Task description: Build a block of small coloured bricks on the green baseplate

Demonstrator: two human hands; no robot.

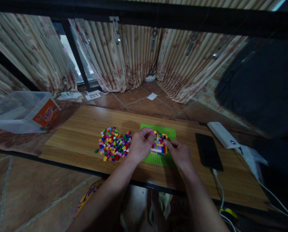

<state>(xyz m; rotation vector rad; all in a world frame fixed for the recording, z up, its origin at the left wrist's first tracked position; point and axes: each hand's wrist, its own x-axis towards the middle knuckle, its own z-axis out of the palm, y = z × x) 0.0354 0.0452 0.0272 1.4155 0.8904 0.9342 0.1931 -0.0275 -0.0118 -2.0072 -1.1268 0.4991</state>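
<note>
On a bright green studded baseplate (155, 158) stands a low structure of multicoloured toy bricks (160, 147). My left hand (141, 143) reaches over its left side, thumb and forefinger closed on a small pink toy brick (151, 132) near the far left corner. At the structure's right edge is my right hand (180, 153), fingers curled and the tips close together against the bricks. Whether a piece sits between those tips is too small to tell. A loose pile of small coloured toy bricks (115, 144) lies to the left of my left hand.
The wooden tabletop (71, 138) carries a black phone (208, 150) with a white cable and a white power bank (223, 134) on the right. A clear plastic bin (18, 111) with an orange label stands at the left. Striped curtains (134, 58) hang beyond.
</note>
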